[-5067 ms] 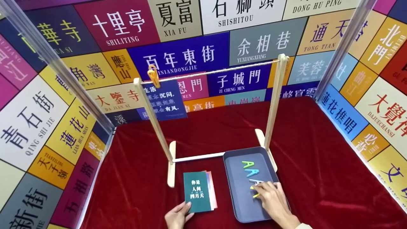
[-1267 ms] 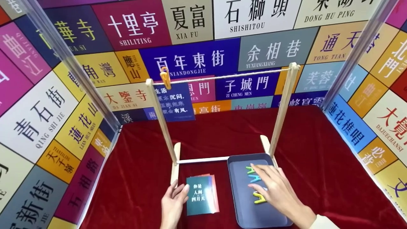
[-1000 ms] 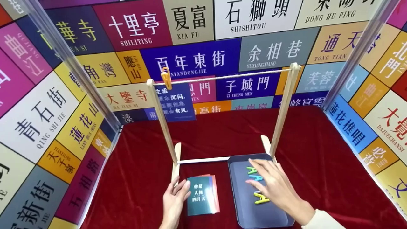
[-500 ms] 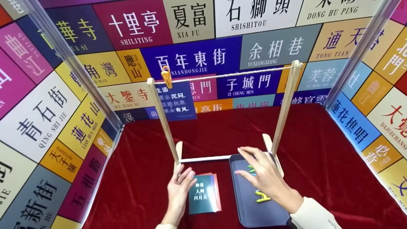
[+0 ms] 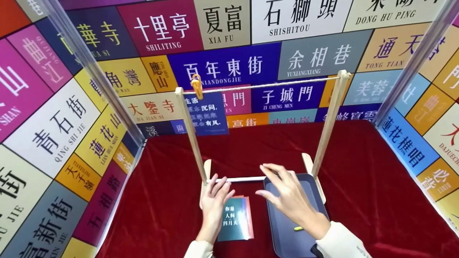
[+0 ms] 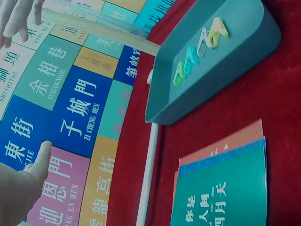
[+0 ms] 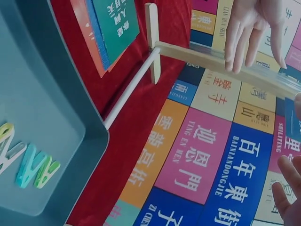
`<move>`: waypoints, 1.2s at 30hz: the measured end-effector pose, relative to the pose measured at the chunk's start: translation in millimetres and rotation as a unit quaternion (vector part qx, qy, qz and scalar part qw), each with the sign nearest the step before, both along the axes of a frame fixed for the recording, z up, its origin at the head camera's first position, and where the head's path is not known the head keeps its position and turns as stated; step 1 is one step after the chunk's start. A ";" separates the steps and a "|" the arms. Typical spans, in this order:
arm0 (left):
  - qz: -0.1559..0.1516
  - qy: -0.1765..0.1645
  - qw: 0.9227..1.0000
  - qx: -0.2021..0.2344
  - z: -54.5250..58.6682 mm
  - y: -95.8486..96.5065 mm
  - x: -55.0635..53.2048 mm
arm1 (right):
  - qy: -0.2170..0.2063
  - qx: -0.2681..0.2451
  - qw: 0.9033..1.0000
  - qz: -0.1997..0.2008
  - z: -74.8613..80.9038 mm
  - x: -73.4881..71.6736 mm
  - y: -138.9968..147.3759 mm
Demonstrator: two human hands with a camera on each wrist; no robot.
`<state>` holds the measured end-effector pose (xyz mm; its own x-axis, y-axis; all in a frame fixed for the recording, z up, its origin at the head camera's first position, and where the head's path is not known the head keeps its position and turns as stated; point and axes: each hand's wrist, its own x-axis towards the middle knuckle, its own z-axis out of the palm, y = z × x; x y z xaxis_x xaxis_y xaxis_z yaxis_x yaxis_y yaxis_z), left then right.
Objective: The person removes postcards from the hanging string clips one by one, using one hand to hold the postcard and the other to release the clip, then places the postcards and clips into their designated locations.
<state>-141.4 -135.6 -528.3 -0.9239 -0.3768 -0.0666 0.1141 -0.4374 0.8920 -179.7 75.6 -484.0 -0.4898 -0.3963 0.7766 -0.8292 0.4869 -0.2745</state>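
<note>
My left hand [image 5: 213, 206] hovers with fingers spread beside the rack's left foot, its wrist covering the left edge of a card stack [image 5: 235, 225] in the head view. A green card with white characters tops that stack. Over the grey tray [image 5: 271, 222] hangs my right hand [image 5: 289, 195], fingers extended, thumb apart, holding nothing. It hides most of the clothespins there from the head camera. The left wrist view shows them in a row: green clothespin [image 6: 178, 74], blue clothespin [image 6: 191, 56], grey clothespin [image 6: 202, 42] and yellow clothespin [image 6: 217, 32].
A wooden rack [image 5: 331, 125] stands behind the cards and tray, a string [image 5: 272, 85] stretched across its top. At the string's left end an orange clothespin [image 5: 197, 86] holds a blue card [image 5: 209, 114]. Red cloth [image 5: 161, 200] covers the table; sign-printed panels [image 5: 229, 64] surround it.
Earlier my right hand pinched the yellow clothespin in the tray and my left touched the card stack. Both have let go and risen; most recently they moved forward. The head view shifted slightly.
</note>
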 end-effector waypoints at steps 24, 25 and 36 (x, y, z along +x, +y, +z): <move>-0.007 0.028 0.999 -0.018 8.8 -0.4 -12.9 | 0.045 -0.035 0.998 0.006 6.1 -13.0 -25.7; -0.007 0.027 0.999 -0.017 8.8 -0.7 -13.1 | 0.046 -0.035 0.998 0.009 6.5 -14.4 -26.3; -0.004 0.049 0.999 0.000 14.9 -6.8 -21.0 | -0.010 -0.031 0.998 0.055 20.9 -31.9 -29.9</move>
